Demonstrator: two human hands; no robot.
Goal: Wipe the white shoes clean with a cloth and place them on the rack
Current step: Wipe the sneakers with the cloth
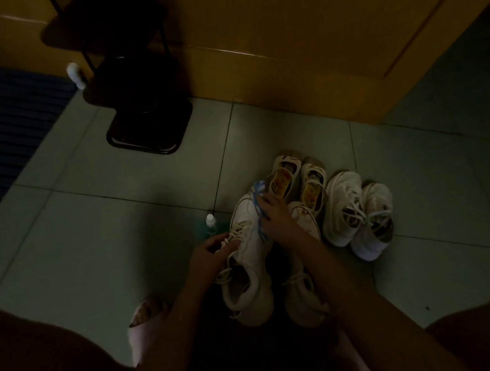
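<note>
A white laced sneaker [249,259] lies on the tiled floor in front of me, toe pointing away. My left hand [210,254] grips it at the laces on its left side. My right hand [277,216] presses a white-and-blue cloth [257,197] against the sneaker's toe. Its partner sneaker [303,296] lies to the right, partly under my right forearm. A dark tiered shoe rack [144,105] stands at the upper left against the wooden wall.
A pair of low shoes with patterned insoles [298,179] and another white laced pair [357,215] sit to the right. A small bottle with a white cap [211,223] stands left of the sneaker. My pink slipper [145,332] is at the lower left. A dark striped mat [10,128] lies far left.
</note>
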